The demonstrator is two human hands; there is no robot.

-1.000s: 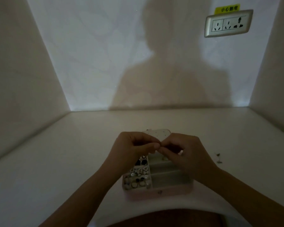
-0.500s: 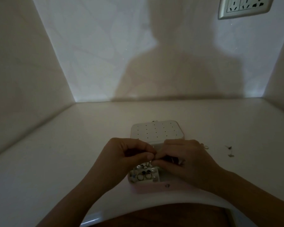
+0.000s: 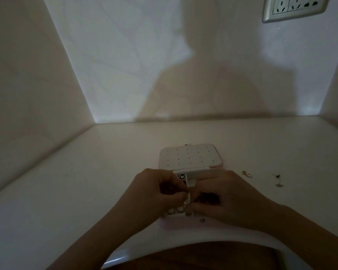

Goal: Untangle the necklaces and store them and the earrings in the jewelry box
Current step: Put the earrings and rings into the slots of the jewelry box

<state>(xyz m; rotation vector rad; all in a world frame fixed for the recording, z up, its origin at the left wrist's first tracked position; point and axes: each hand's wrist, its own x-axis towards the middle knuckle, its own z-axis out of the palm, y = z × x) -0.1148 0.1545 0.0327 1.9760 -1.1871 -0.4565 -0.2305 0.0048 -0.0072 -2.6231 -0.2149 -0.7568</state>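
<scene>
Dim white surface [image 3: 86, 182], near front edge: open jewelry box [image 3: 187, 156]. Left hand [image 3: 156, 193] and right hand [image 3: 228, 199] pinching something fine above it, presumably a necklace. Likely light, limp, kink-prone; hold near clasp.

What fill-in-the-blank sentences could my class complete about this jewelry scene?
1. The jewelry box has its dotted lid ___.
2. Loose earrings lie on the table on the box's ___ side.
3. The left hand and right hand meet above the open ___.
Missing words: open; right; box.
</scene>
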